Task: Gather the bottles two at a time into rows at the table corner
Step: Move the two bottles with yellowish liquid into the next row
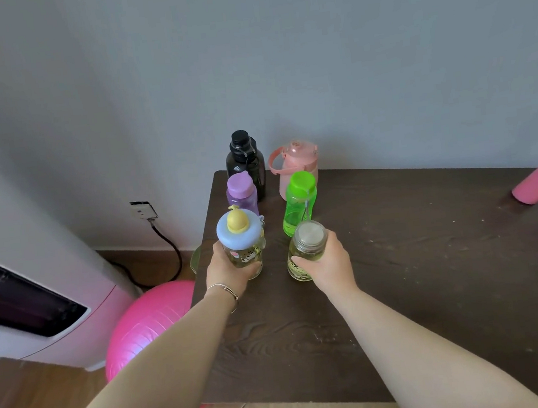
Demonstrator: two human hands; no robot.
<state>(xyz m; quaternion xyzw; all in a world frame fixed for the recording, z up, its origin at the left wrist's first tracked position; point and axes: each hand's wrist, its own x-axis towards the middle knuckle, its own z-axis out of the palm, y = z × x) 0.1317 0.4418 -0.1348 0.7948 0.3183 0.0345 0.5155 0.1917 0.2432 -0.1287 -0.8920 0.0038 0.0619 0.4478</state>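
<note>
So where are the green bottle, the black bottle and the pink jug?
green bottle (298, 205): head view, on its clear green body below the cap.
black bottle (243, 159): head view, on its dark shoulder under the cap.
pink jug (299, 158): head view, on its lid.

Pink exercise ball (147, 321) sitting on the wood floor (31, 398), lower left. White appliance (35, 287) standing at left edge. Black cable (169, 248) hanging from wall socket (142, 209).
</note>
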